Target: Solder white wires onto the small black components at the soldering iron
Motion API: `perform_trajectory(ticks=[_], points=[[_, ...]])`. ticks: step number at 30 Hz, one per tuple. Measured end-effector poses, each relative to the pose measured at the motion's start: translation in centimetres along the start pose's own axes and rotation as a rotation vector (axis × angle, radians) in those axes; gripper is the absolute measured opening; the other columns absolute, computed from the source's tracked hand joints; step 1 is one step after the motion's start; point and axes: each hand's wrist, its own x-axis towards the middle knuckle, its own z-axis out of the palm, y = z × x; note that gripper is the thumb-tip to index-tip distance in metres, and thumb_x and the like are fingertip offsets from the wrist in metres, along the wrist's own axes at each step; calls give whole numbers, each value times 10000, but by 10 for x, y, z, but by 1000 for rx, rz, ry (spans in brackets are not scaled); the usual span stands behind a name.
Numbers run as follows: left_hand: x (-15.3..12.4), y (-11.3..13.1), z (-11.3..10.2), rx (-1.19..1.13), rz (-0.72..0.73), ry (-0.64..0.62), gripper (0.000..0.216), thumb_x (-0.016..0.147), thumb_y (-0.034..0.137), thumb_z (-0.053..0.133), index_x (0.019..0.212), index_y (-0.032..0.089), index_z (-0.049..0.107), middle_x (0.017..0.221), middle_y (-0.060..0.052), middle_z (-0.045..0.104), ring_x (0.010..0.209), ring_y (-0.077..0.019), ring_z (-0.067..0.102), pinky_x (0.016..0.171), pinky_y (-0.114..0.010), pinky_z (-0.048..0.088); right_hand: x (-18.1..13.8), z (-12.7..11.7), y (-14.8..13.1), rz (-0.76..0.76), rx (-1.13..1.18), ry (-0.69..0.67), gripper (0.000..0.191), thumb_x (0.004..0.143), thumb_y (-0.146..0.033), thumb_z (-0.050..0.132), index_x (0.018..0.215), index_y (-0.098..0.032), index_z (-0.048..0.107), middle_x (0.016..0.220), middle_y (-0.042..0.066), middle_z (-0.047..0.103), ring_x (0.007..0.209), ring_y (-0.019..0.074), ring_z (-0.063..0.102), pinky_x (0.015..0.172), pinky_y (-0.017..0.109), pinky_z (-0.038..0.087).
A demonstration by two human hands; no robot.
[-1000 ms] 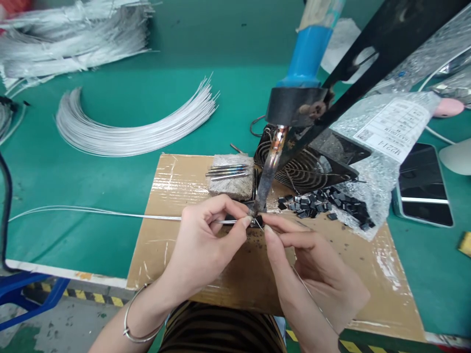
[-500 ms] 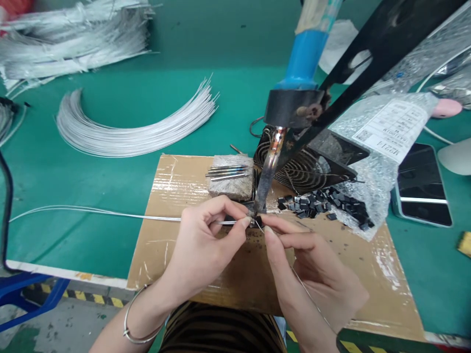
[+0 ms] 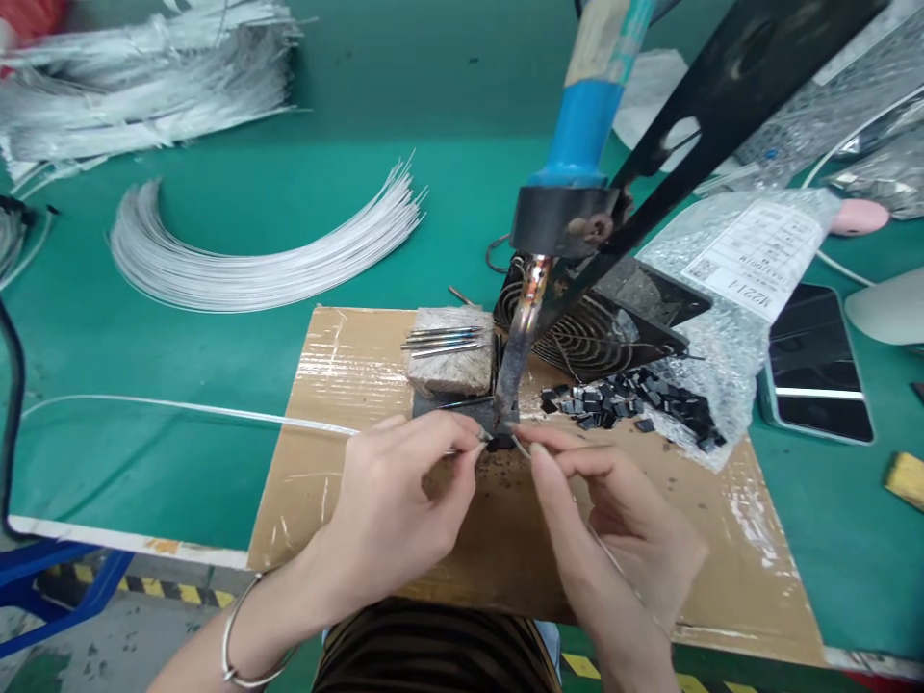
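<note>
My left hand (image 3: 411,491) pinches thin white wires (image 3: 238,414) that trail off to the left across the mat. Their near ends are at its fingertips, below the tip of a soldering iron (image 3: 514,361) clamped on a black stand arm (image 3: 693,164). My right hand (image 3: 613,520) holds a thin strand of solder wire (image 3: 613,563) between thumb and forefinger, its end close to the iron's tip. A small black part (image 3: 500,443) lies between the two hands, partly hidden by the fingers.
Metal rods lie on a grey block (image 3: 451,371) behind my left hand. Small black pieces (image 3: 635,404) spill beside a bubble-wrap bag (image 3: 743,337). A fan (image 3: 599,327), a phone (image 3: 819,366) and a curved wire bundle (image 3: 267,274) surround the cardboard (image 3: 310,510).
My left hand has drawn slightly left and down with the wires, away from the iron's tip. My right hand has shifted a little, and the gap between the hands is wider.
</note>
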Motion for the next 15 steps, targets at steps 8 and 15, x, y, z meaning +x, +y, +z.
perform_trajectory(ticks=[8, 15], points=[[-37, -26, 3, 320, 280, 80, 229, 906, -10, 664, 927, 213, 714, 1008, -76, 869, 770, -187, 795, 709, -302, 593, 40, -28, 23, -389, -431, -267, 221, 1036, -197, 544, 830, -261, 497, 1206, 123, 783, 1390, 267, 632, 1086, 478, 548], [-49, -33, 12, 126, 79, 99, 214, 903, 32, 692, 879, 228, 776, 1007, -86, 778, 859, -208, 711, 765, -342, 618, 44, -31, 34, -434, -482, -347, 231, 1052, -219, 526, 837, -270, 457, 1237, 139, 757, 1364, 288, 628, 1053, 521, 566]])
